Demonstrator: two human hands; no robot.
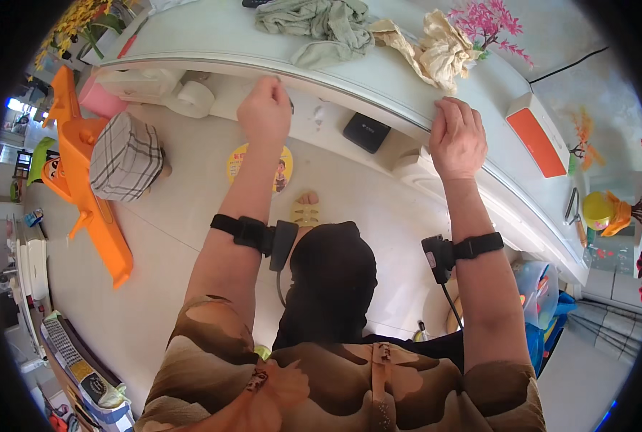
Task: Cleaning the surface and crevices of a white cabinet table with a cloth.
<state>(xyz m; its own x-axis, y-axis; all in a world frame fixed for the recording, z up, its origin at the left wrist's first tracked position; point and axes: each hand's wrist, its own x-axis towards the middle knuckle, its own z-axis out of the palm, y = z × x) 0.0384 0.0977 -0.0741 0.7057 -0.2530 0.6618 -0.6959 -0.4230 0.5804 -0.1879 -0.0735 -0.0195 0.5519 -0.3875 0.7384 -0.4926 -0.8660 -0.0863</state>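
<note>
My left hand [267, 110] is curled at the front edge of a long white cabinet top [207, 40]; whether its fingers hold anything is hard to tell. Farther right, my right hand [459, 137] has its fingertips bent on the same edge. A grey-green cloth [326, 24] lies crumpled on the top between and beyond my hands. Beside it, a crumpled cream cloth or paper [442, 51] reaches close to my right fingertips. Below the edge, a black box [367, 132] rests on a lower shelf between my hands.
A toilet roll [194, 100] and pink bin [99, 97] are at the left, near a plaid-covered stool [126, 156] and an orange plastic toy or ride-on [97, 216]. On the cabinet's right stand a white and orange box [540, 137] and artificial plants [486, 24].
</note>
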